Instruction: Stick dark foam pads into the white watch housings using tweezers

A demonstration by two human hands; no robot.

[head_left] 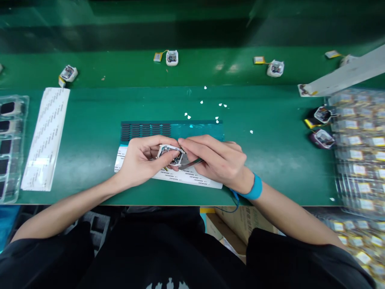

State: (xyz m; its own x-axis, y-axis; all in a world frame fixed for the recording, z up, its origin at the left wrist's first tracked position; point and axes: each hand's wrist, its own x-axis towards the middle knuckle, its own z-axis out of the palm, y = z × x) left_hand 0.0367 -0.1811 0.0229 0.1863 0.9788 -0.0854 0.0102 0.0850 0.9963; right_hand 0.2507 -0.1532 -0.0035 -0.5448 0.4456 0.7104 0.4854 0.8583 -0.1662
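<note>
My left hand (pixel 140 158) pinches a small white square watch case (pixel 169 149) between thumb and fingers. Its open side faces up and a circuit board shows inside. Dark metal tweezers (pixel 191 164) lie in my right hand (pixel 218 158), which wears a blue wrist strap (pixel 255 188). The right fingertips meet the case at its right edge; what they touch there is too small to make out. Under both hands lies a white printed backing sheet (pixel 192 179), and just behind it a teal sheet (pixel 197 129) with rows of dark strips.
Several cases with yellow-edged batteries, such as this case (pixel 172 58), stand along the back ledge. White scraps (pixel 187 116) are scattered mid-table. At left are a printed strip stack (pixel 45 140) and a clear tray (pixel 22 160); at right, battery trays (pixel 357 140), a dark case (pixel 322 115) and a metal bracket (pixel 339 76).
</note>
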